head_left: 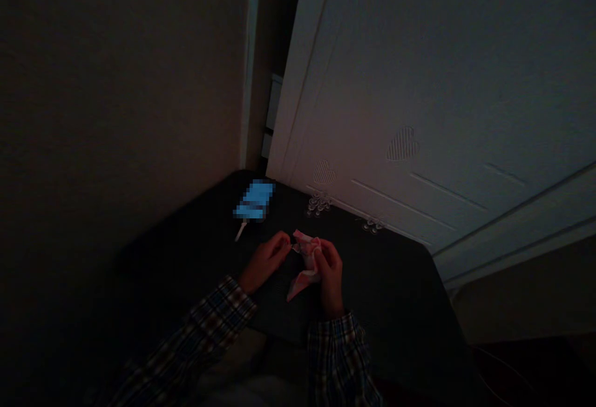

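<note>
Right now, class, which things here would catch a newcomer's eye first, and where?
The bright blue, pixelated patch, toward the far left of the dark tabletop, stands out first. Next comes the pink-and-white cloth, nearer the viewer, held in the right hand with the left hand close beside it.

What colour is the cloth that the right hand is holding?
The cloth in the right hand is pink with paler patches, seen in the head view.

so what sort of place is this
Probably a dim room in a home, though I can't say which: a tall white panel with raised hearts, a dark tabletop and a lit, phone-like screen suggest it.
</note>
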`<state>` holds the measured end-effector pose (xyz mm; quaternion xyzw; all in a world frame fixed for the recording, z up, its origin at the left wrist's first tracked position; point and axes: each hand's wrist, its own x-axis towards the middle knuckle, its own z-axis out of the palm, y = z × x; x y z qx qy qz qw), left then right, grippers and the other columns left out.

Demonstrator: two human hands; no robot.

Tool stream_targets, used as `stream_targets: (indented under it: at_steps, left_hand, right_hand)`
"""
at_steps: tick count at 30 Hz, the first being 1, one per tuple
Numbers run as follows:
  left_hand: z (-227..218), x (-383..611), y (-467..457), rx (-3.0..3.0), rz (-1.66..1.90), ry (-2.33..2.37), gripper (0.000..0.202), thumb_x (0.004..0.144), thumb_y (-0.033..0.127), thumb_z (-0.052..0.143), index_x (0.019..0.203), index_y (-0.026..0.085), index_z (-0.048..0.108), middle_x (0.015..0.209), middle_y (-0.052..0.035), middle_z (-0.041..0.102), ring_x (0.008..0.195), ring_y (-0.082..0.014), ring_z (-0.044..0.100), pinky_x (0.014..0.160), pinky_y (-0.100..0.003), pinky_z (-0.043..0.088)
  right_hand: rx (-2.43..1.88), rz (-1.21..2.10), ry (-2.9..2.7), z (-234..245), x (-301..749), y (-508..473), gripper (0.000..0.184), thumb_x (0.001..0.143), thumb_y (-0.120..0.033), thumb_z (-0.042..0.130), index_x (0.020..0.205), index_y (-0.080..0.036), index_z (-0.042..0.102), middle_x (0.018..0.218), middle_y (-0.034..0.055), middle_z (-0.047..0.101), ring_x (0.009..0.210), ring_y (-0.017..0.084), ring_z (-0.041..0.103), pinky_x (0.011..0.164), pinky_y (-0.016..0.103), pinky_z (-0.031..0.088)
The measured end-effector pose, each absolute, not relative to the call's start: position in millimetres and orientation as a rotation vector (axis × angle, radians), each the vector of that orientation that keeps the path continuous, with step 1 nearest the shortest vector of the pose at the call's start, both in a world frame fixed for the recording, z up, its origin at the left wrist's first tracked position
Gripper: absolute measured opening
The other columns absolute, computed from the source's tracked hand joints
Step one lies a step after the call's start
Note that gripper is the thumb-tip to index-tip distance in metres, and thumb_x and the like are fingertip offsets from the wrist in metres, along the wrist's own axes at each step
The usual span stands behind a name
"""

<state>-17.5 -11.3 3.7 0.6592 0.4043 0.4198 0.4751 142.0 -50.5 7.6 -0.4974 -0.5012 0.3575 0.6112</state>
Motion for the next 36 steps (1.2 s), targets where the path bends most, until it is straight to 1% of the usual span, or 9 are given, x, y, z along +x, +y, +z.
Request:
stream_targets:
  at_steps: [7,10,14,16,21,29,32,34,36]
  left_hand:
    - [1,-16,-14,1.67,0.927,1.002,0.029,0.089,0.043,0.031,0.08,0.02,0.047,0.056,0.0062,0.042,0.05,-0.0099,0.039,0.049,-0.021,0.031]
    - [3,-17,-14,1.74,0.947,0.969,0.028,0.088,0.042,0.034,0.079,0.02,0.049,0.059,0.0048,0.047,0.054,-0.0107,0.043,0.052,-0.021,0.034]
    - [5,-17,-12,1.859,0.925,0.904,0.025,0.085,0.038,0.042,0.078,0.018,0.056,0.073,0.0002,0.057,0.065,-0.013,0.051,0.059,-0.022,0.039]
    - [3,-17,-10,1.883,0.917,0.901,0.028,0.085,0.036,0.041,0.074,0.017,0.058,0.073,-0.0006,0.058,0.064,-0.0128,0.052,0.06,-0.023,0.039]
    - [-4,-17,-6,1.806,0.967,0.9,0.036,0.089,0.038,0.033,0.068,0.017,0.054,0.062,0.0012,0.05,0.058,-0.012,0.048,0.056,-0.023,0.038]
    - [-5,-16,-8,1.635,0.936,0.884,0.035,0.088,0.046,0.035,0.073,0.017,0.048,0.061,0.0027,0.046,0.054,-0.0102,0.043,0.05,-0.021,0.036]
    - [-2,-17,-7,1.64,0.987,0.878,0.031,0.087,0.043,0.039,0.078,0.017,0.052,0.069,0.0002,0.05,0.057,-0.0103,0.045,0.048,-0.021,0.036]
    - [-1,-17,-7,1.633,1.043,0.866,0.03,0.086,0.042,0.041,0.083,0.016,0.056,0.085,-0.0036,0.053,0.061,-0.0106,0.047,0.047,-0.021,0.037]
    - [-2,-17,-6,1.63,1.05,0.834,0.031,0.085,0.042,0.042,0.088,0.016,0.058,0.103,-0.0071,0.051,0.065,-0.011,0.05,0.046,-0.021,0.039]
  right_hand:
    - [-1.151,0.843,-1.147,10,143,-53,0.027,0.082,-0.037,0.054,0.099,-0.018,0.062,0.1,0.0058,0.064,0.094,0.02,0.057,0.081,0.031,0.043]
    - [-1.131,0.851,-1.11,10,142,-52,0.026,0.081,-0.037,0.055,0.098,-0.018,0.062,0.098,0.0053,0.064,0.091,0.019,0.057,0.08,0.03,0.044]
    - [-1.078,0.897,-1.034,10,141,-51,0.028,0.079,-0.039,0.057,0.097,-0.018,0.061,0.097,0.0054,0.064,0.088,0.019,0.058,0.076,0.029,0.045]
    - [-1.065,0.907,-1.011,9,141,-50,0.028,0.079,-0.038,0.056,0.098,-0.018,0.06,0.096,0.0053,0.063,0.088,0.018,0.058,0.076,0.029,0.045]
    - [-1.051,0.863,-0.93,6,141,-47,0.027,0.079,-0.038,0.056,0.097,-0.018,0.059,0.097,0.0053,0.062,0.088,0.018,0.057,0.077,0.03,0.045]
    - [-1.051,0.855,-1.004,6,140,-48,0.027,0.08,-0.036,0.056,0.1,-0.019,0.057,0.1,0.0052,0.061,0.093,0.018,0.057,0.082,0.031,0.045]
    - [-1.06,0.862,-1.065,5,140,-48,0.027,0.081,-0.035,0.055,0.102,-0.019,0.057,0.102,0.0053,0.062,0.095,0.019,0.057,0.082,0.031,0.045]
    - [-1.072,0.878,-1.104,5,139,-48,0.028,0.08,-0.035,0.055,0.103,-0.019,0.058,0.102,0.0055,0.062,0.096,0.019,0.057,0.083,0.032,0.045]
    - [-1.068,0.902,-1.138,5,138,-48,0.028,0.079,-0.035,0.056,0.103,-0.019,0.059,0.104,0.0057,0.063,0.097,0.02,0.057,0.083,0.032,0.044]
